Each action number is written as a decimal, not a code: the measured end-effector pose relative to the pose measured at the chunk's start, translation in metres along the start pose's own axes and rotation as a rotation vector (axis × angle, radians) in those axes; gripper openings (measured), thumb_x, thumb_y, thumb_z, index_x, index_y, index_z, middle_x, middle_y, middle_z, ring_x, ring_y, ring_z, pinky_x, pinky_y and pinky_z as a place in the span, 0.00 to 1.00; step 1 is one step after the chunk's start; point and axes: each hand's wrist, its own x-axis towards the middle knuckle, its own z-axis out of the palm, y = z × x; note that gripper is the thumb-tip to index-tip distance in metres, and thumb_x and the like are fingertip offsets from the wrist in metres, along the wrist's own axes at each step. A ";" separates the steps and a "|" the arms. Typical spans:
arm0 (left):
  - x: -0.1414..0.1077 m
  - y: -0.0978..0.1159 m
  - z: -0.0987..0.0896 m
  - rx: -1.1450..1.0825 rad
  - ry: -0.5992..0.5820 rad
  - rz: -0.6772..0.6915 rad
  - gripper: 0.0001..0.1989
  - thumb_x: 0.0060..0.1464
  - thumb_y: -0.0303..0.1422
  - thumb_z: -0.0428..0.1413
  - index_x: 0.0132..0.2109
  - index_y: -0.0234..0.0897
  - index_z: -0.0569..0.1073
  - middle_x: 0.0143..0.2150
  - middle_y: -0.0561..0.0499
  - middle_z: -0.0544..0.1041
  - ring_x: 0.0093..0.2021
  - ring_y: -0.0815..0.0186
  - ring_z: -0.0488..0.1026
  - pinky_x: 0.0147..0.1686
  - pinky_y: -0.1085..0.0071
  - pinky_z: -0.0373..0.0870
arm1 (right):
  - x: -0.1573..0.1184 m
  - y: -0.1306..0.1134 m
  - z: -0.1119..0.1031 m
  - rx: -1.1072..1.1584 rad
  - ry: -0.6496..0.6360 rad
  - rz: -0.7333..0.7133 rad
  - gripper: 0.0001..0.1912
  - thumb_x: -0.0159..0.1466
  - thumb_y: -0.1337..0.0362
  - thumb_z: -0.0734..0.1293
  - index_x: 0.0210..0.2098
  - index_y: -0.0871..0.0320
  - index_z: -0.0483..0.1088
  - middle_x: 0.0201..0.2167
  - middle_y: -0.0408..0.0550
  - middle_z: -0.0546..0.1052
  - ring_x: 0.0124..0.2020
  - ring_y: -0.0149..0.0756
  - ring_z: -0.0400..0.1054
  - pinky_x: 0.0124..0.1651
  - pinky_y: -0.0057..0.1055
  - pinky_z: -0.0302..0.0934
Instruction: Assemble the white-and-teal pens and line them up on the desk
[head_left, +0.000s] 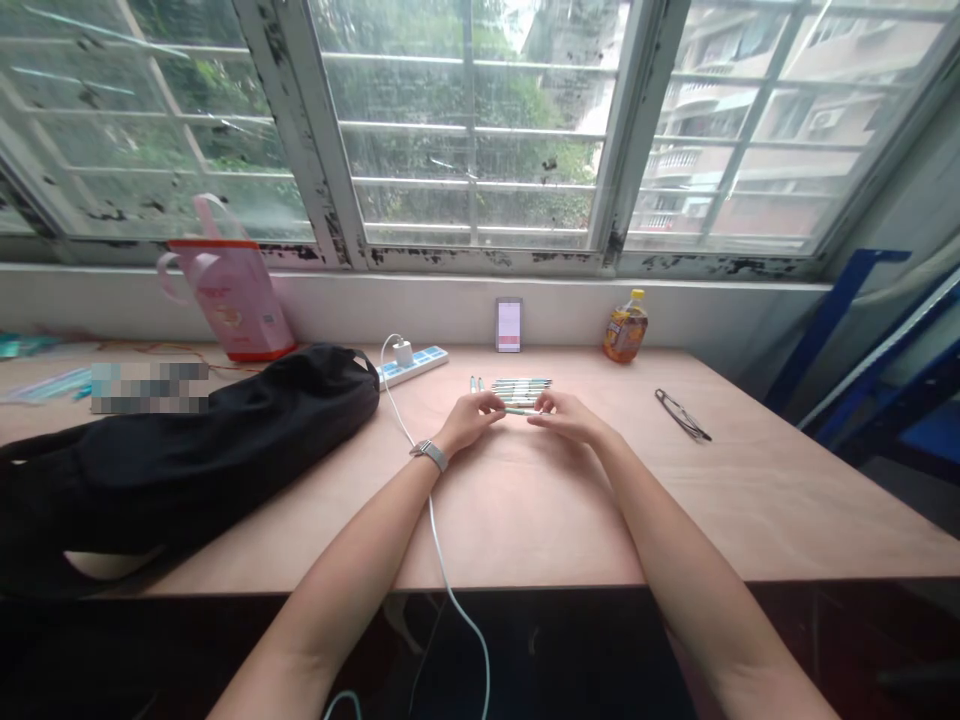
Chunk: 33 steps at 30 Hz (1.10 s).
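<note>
Several slim pens (523, 388) lie side by side, crosswise, near the middle of the desk. At their near edge is one more pen (519, 411), with a greenish barrel, held at both ends. The fingers of my left hand (474, 417) are closed on its left end, and a watch is on that wrist. My right hand (566, 415) pinches the right end of the same pen. Two short upright-pointing pens (477, 384) are just beyond my left hand; their lower parts are hidden by it.
A white cable crosses the desk (510, 520) from a power strip (420, 366). A black bag (247, 430) and pink bag (236, 305) are left. A phone (508, 326) leans on the wall; a bottle (626, 328) and glasses (681, 415) are right.
</note>
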 end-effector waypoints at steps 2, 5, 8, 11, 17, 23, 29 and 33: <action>0.000 0.000 0.000 -0.003 0.013 -0.008 0.05 0.54 0.32 0.60 0.37 0.37 0.78 0.37 0.50 0.81 0.37 0.65 0.76 0.41 0.69 0.72 | 0.001 0.000 0.000 0.003 0.024 -0.017 0.12 0.59 0.55 0.68 0.32 0.59 0.72 0.32 0.45 0.75 0.34 0.34 0.66 0.37 0.27 0.56; 0.000 0.002 -0.001 0.036 0.003 0.014 0.03 0.54 0.31 0.61 0.36 0.38 0.79 0.35 0.52 0.81 0.35 0.66 0.75 0.40 0.69 0.71 | 0.001 -0.001 -0.001 0.015 -0.025 -0.010 0.18 0.65 0.55 0.61 0.25 0.60 0.68 0.25 0.44 0.71 0.29 0.32 0.62 0.35 0.28 0.54; 0.000 0.002 -0.001 0.058 0.018 0.037 0.03 0.54 0.31 0.61 0.35 0.38 0.79 0.35 0.52 0.81 0.33 0.66 0.74 0.38 0.70 0.71 | 0.001 -0.005 -0.002 0.050 -0.009 0.031 0.20 0.64 0.52 0.61 0.24 0.60 0.68 0.23 0.44 0.69 0.27 0.32 0.62 0.32 0.28 0.52; 0.000 0.002 -0.002 0.045 0.049 0.037 0.02 0.54 0.31 0.61 0.36 0.38 0.79 0.35 0.52 0.81 0.33 0.67 0.74 0.37 0.71 0.71 | 0.001 -0.009 -0.004 0.095 0.051 0.002 0.17 0.56 0.50 0.69 0.28 0.60 0.70 0.27 0.44 0.71 0.30 0.33 0.63 0.33 0.27 0.53; 0.000 0.000 -0.004 0.176 0.025 0.076 0.00 0.53 0.30 0.63 0.35 0.40 0.80 0.33 0.53 0.80 0.33 0.66 0.73 0.37 0.69 0.70 | -0.001 -0.009 -0.005 0.132 -0.100 0.041 0.20 0.62 0.51 0.63 0.23 0.61 0.69 0.21 0.44 0.69 0.25 0.30 0.59 0.31 0.28 0.52; 0.001 0.002 -0.003 0.220 0.048 0.111 0.01 0.55 0.31 0.62 0.35 0.40 0.78 0.33 0.52 0.79 0.34 0.65 0.73 0.38 0.68 0.70 | -0.004 -0.011 -0.008 0.268 -0.163 0.136 0.23 0.64 0.48 0.61 0.28 0.62 0.72 0.15 0.40 0.62 0.19 0.27 0.53 0.25 0.27 0.47; 0.001 0.000 0.003 0.139 0.116 -0.024 0.11 0.59 0.37 0.58 0.47 0.38 0.72 0.33 0.52 0.78 0.30 0.66 0.74 0.32 0.71 0.70 | -0.002 -0.021 -0.001 0.546 -0.039 0.202 0.10 0.55 0.58 0.64 0.30 0.59 0.66 0.17 0.40 0.63 0.18 0.26 0.52 0.22 0.25 0.43; 0.001 0.004 0.005 0.171 0.152 -0.071 0.15 0.62 0.39 0.55 0.52 0.36 0.68 0.33 0.51 0.77 0.29 0.66 0.74 0.32 0.70 0.69 | 0.003 -0.026 0.010 0.636 0.100 0.158 0.13 0.48 0.63 0.63 0.34 0.56 0.62 0.21 0.41 0.69 0.19 0.26 0.54 0.22 0.23 0.46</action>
